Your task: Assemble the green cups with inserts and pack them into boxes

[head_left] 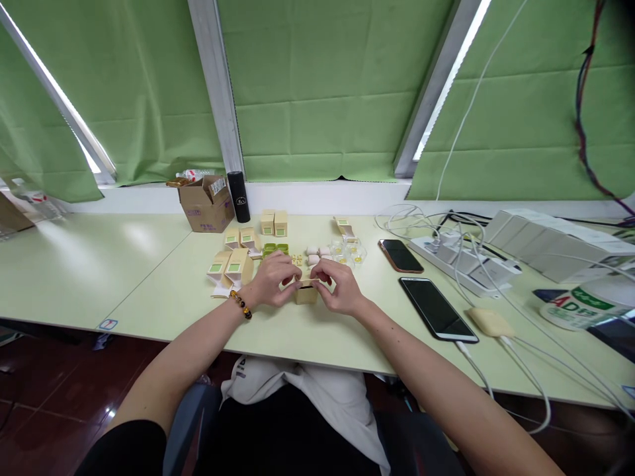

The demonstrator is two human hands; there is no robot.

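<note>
1. A single head-worn camera gives the view, looking forward and down from above the person's lap (278,436).
2. It faces across the bench (153,284) towards green curtains (322,86), whose window posts (215,79) converge downward.
3. The left hand (275,279) and right hand (337,285) sit fairly near the lens, just below the frame's middle.
4. The wide field also takes in floor (54,390) at lower left.

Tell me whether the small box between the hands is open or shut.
The small box appears partly open: a dark gap shows beneath its flap between the left hand and right hand.
</note>
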